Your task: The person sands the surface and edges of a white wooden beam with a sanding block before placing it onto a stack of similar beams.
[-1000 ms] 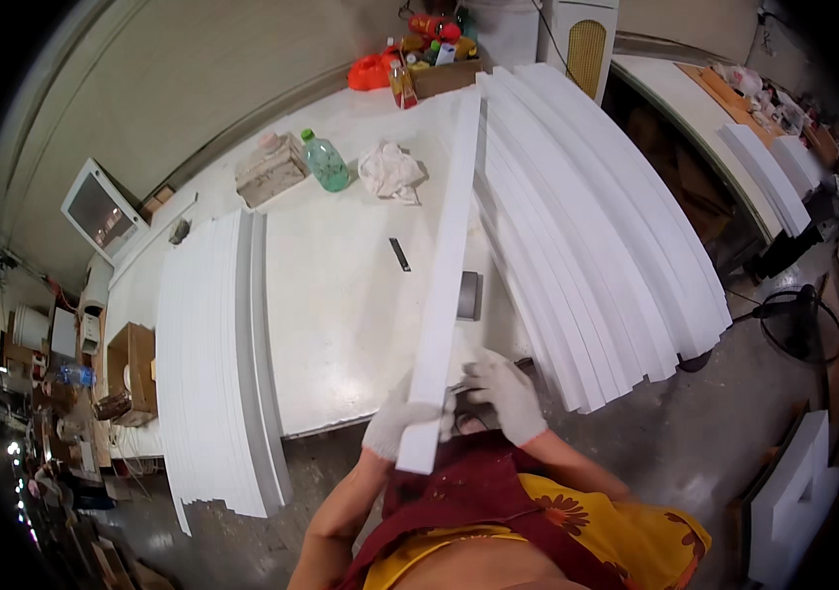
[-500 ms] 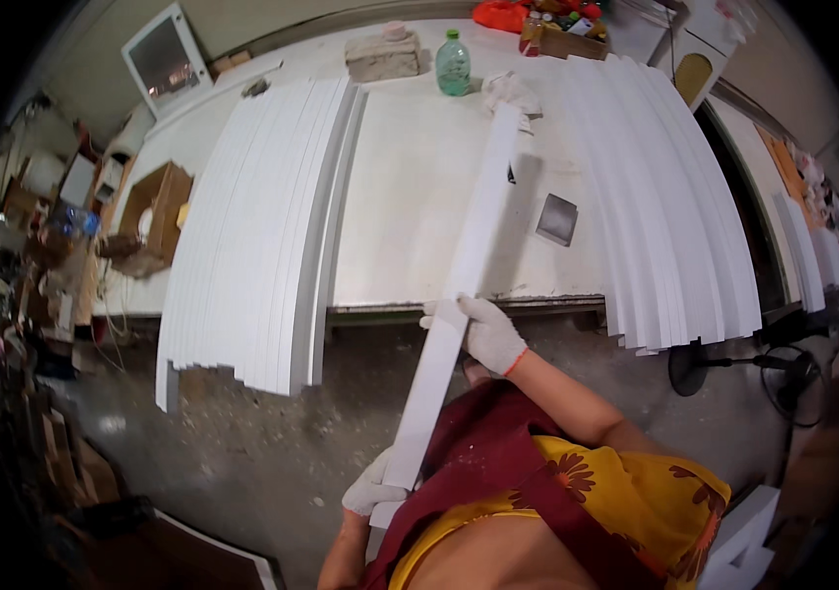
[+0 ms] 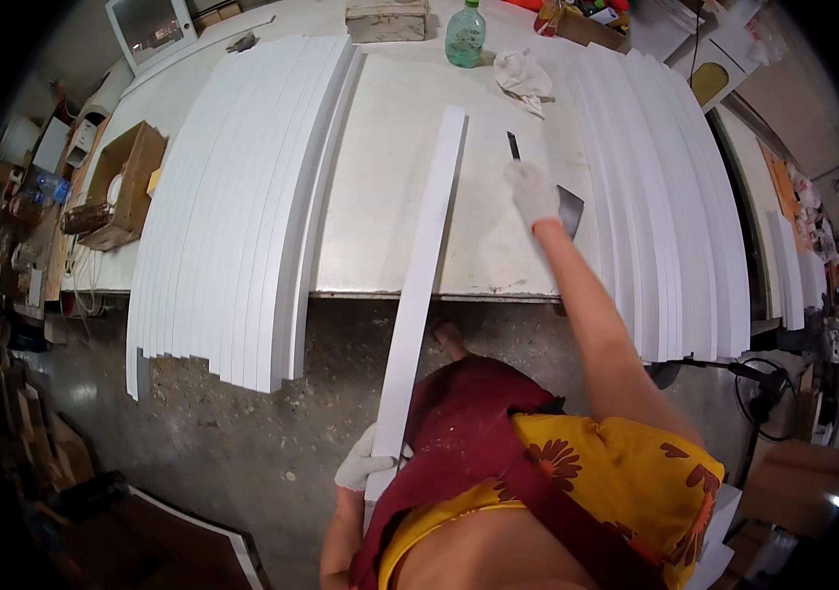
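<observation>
My left hand (image 3: 358, 464) curls closed around the near end of the white strip (image 3: 418, 285), which slants out over the table (image 3: 370, 226). My right hand (image 3: 533, 192) is at the slim black piece (image 3: 514, 145), beside a grey block (image 3: 570, 210); I cannot tell whether its fingers grip it.

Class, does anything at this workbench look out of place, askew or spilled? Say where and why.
Slightly: the left-hand row of white strips overhangs the near edge of the table with uneven ends, its leftmost strip jutting furthest. A white cloth lies crumpled beside the right-hand row, and the floor looks speckled.
</observation>
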Demonstrator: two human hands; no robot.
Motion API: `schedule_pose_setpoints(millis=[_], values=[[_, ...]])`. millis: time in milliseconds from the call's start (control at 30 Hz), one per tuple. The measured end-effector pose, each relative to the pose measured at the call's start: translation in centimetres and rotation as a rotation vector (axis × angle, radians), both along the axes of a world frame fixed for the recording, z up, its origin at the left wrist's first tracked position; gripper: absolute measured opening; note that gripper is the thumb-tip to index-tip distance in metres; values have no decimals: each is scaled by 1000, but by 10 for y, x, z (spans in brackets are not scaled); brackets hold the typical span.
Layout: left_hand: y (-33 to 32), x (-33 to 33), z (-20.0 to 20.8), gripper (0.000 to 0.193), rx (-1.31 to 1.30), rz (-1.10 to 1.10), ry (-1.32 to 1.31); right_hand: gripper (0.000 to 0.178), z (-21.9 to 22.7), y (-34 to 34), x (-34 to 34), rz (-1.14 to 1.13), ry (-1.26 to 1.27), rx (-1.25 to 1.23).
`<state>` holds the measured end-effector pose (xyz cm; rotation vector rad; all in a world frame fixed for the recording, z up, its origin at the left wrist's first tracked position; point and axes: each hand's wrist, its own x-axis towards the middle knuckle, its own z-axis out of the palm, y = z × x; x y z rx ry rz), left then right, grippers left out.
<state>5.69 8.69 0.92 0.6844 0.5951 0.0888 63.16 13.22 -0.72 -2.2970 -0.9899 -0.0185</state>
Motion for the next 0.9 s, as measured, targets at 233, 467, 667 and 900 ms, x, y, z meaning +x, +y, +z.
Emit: schedule_pose_setpoints(millis=[233,467,667,900], values=[[32,15,-2,45,-88,-100,128,28,-3,73,73,-238,-118,-395],[27,22,16,40,-37,-31,240,29,-16,94,89,-192,-6,-374],[30,28,14,39,-71,-39,212,26,-26,81,102,-5,143,-174],[23,24,-4,36,-22,-43,323,24,0,39,-125,917,9,-57]])
